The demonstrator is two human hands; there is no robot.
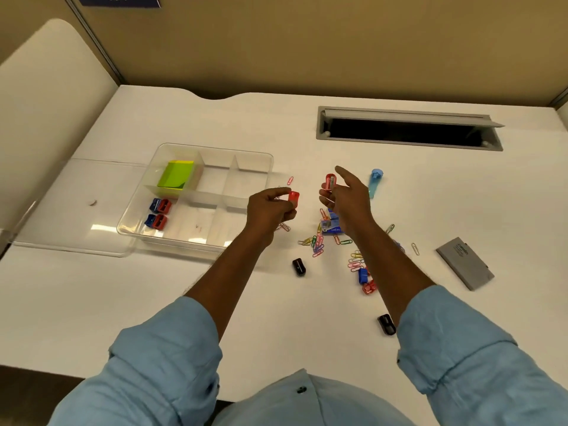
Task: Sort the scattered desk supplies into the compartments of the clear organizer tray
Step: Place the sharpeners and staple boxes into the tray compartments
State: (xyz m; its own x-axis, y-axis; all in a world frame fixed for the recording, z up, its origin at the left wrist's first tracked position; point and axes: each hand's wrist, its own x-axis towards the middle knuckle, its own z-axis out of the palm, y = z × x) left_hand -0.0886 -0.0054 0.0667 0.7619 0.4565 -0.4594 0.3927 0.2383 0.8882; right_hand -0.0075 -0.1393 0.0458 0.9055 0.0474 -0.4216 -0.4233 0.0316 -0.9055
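While both hands hover above the table (147,302) just right of the clear organizer tray (215,147), a red sharpener (294,198) is pinched in the curled fingers (276,192) of the left hand (270,210). A second red sharpener (329,180) is gripped by the right hand (347,201), whose index finger is stretched out. Each is judged to be light, rigid, smooth plastic, best taken across its flat sides. Four sharpeners (158,213) lie in the tray's near-left compartment.

We log bare desk (138,302) along the near edge, passable. Loose paper clips (317,245) crowd the middle right (a staple box (330,226) among them). The tray (270,167) walls stand left; its middle compartments open upward.
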